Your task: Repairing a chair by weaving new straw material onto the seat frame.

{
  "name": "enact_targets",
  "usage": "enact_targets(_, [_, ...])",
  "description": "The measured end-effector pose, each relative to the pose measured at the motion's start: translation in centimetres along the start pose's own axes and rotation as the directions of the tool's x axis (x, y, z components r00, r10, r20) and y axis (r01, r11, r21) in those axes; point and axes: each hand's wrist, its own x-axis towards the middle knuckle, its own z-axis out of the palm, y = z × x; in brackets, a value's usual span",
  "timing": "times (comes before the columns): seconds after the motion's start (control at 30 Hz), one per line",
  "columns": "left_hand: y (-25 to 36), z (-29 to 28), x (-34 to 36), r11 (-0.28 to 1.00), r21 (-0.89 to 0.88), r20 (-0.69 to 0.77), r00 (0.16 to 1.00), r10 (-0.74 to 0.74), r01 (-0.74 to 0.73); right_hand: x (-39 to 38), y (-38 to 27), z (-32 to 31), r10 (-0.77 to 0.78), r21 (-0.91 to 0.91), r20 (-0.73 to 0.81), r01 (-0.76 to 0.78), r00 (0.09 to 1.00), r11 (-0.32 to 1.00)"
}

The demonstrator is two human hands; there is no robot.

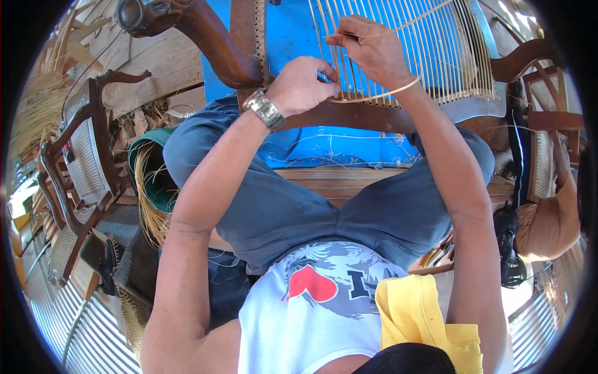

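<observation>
A dark wooden chair frame (367,116) lies across my knees, its near rail lined with small holes. Many parallel cane strands (445,59) run from that rail toward the far side. My left hand (301,85), with a metal watch on the wrist, pinches at the rail's left part; its fingertips meet a cane end there. Above the strands, my right hand (378,55) has thumb and forefinger closed on a thin cane strand (420,19) that trails off to the upper right. A loose loop of cane (383,96) bows from the rail to my right wrist.
The frame's carved arm (218,47) juts up at the left. A green bucket (156,136) with loose cane stands beside my left knee. Another wooden chair (93,163) is at far left. Blue sheeting (317,146) lies beneath. Black coiled cable (512,265) and another person's arm (562,149) are at right.
</observation>
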Motion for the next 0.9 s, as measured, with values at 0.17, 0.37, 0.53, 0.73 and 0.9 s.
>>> enact_targets(0.17, [-0.4,-0.3,0.0,0.996,-0.080,-0.011,0.999,0.049,-0.050,1.0,0.8,0.2,-0.070,0.226,-0.123,0.097,0.990,0.969])
enact_targets(0.37, [0.4,-0.9,-0.5,0.955,-0.292,0.093,0.995,-0.017,0.044,1.4,0.7,0.8,-0.032,0.474,-0.186,0.118,0.982,0.872])
enact_targets(0.53, [0.3,-0.4,-0.4,0.948,-0.306,-0.030,0.994,-0.104,0.090,3.3,-1.0,-1.4,0.330,-0.304,0.088,-0.290,0.940,0.907])
enact_targets(0.73, [-1.6,0.1,1.0,1.000,0.002,-0.260,0.966,-0.008,0.009,1.0,-3.2,-3.9,0.314,-0.242,0.226,-0.259,0.922,0.935])
enact_targets(0.9, [-2.1,0.0,2.9,0.965,-0.206,-0.368,0.927,0.078,-0.163,-4.2,-6.2,-4.3,0.237,0.068,0.420,-0.291,0.876,0.954])
